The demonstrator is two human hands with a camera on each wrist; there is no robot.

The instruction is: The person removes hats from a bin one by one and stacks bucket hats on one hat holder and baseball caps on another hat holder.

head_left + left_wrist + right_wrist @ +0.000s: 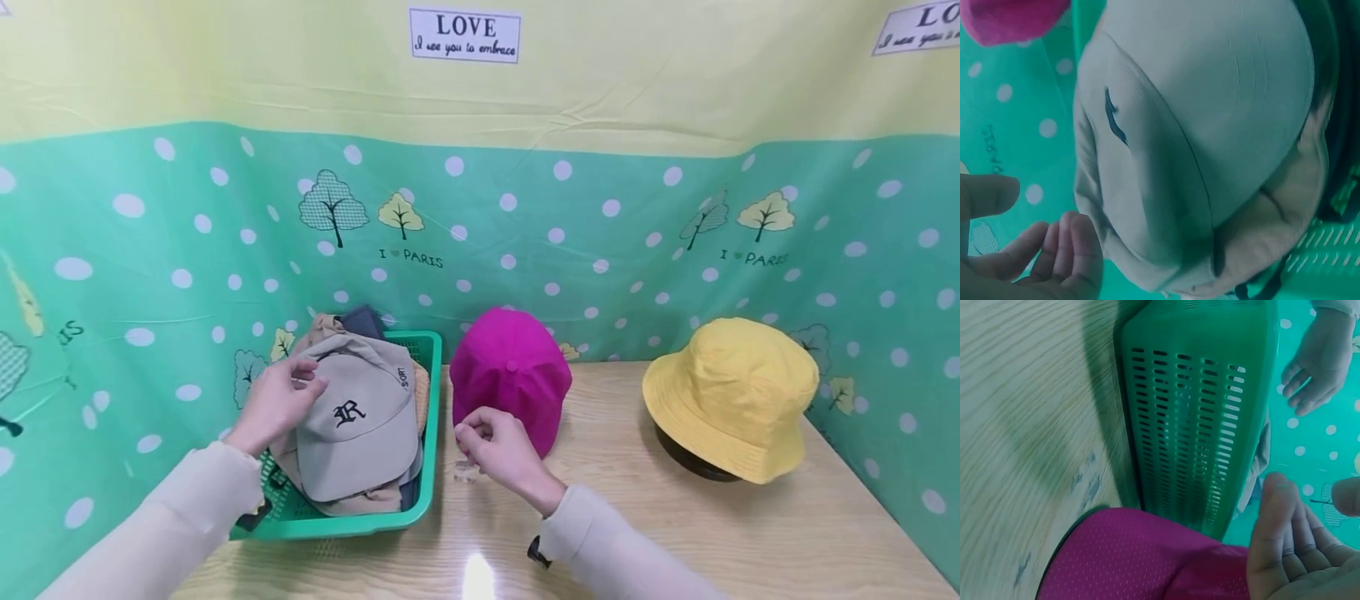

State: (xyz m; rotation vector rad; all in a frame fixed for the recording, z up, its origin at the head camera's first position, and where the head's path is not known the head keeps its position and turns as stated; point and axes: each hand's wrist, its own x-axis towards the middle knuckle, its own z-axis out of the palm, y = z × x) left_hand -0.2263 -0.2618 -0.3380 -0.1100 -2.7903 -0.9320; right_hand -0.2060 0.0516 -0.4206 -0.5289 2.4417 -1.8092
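Note:
In the head view my left hand [281, 400] hovers over a grey baseball cap [358, 421] with a dark letter R, on top of a pile of hats. The left wrist view shows that hand [1054, 259] empty, thumb apart from loosely bent fingers, beside the cap [1210, 112]. A green basket [427, 467] holds the pile. My right hand [502, 450] is in front of a magenta baseball cap [510, 367] standing on the table. Nothing is between its thumb and fingers [1291, 544] in the right wrist view; the magenta cap's brim [1129, 550] lies below.
A yellow bucket hat [738, 392] sits on a dark round stand [693, 454] at the right. Behind and along both sides hangs a green and yellow printed curtain [510, 192]. Pale marks [465, 472] show on the wooden table [600, 467] near the basket.

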